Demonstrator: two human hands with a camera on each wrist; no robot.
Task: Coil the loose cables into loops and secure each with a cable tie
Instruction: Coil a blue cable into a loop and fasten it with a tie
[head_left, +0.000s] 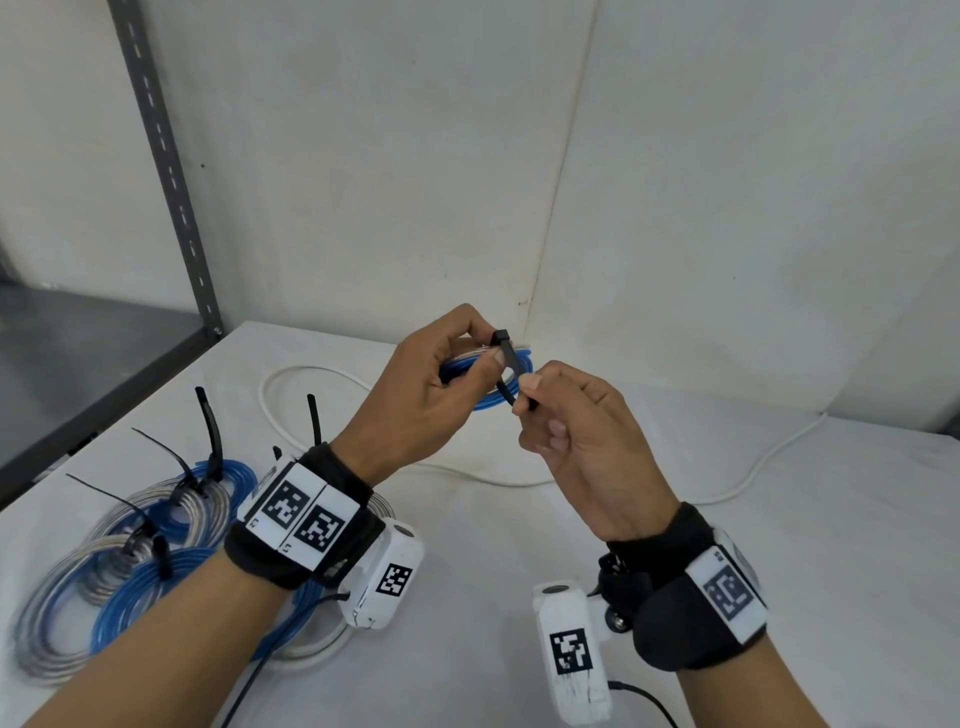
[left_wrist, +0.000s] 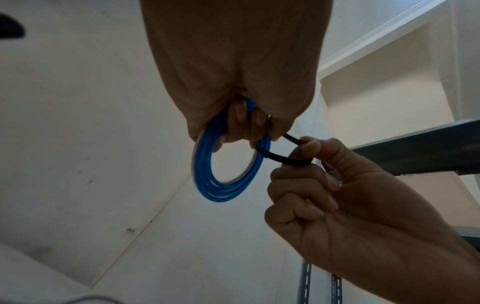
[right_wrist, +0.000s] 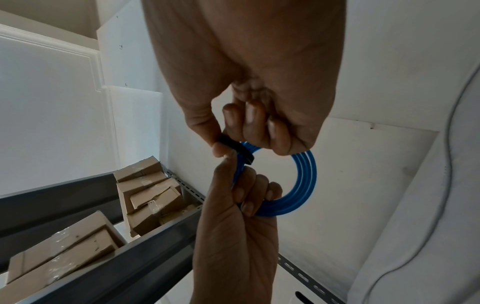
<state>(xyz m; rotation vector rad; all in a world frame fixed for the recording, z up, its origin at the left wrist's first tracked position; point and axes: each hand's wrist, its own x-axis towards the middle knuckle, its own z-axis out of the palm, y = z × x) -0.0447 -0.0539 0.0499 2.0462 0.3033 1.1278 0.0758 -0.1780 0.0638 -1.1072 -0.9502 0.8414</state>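
A small blue cable coil (head_left: 485, 400) is held up above the table, gripped by my left hand (head_left: 491, 345), whose thumb also presses on the head of a black cable tie (head_left: 503, 340). The tie wraps round the coil's strands. My right hand (head_left: 525, 397) pinches the tie's tail just right of the coil. From the left wrist, the blue cable coil (left_wrist: 205, 174) hangs below my left hand (left_wrist: 249, 123), and the cable tie (left_wrist: 280, 159) loops across to my right hand (left_wrist: 309, 150). From the right wrist, my right hand (right_wrist: 223, 144) pinches the cable tie (right_wrist: 240, 151) against the blue cable coil (right_wrist: 303, 181).
Several tied blue and silver coils (head_left: 156, 519) lie at the table's left front, tie tails sticking up. A loose white cable (head_left: 322, 384) snakes over the white table (head_left: 519, 571) behind my hands. A grey shelf post (head_left: 166, 171) stands at left; cardboard boxes (right_wrist: 148, 195) sit on shelving.
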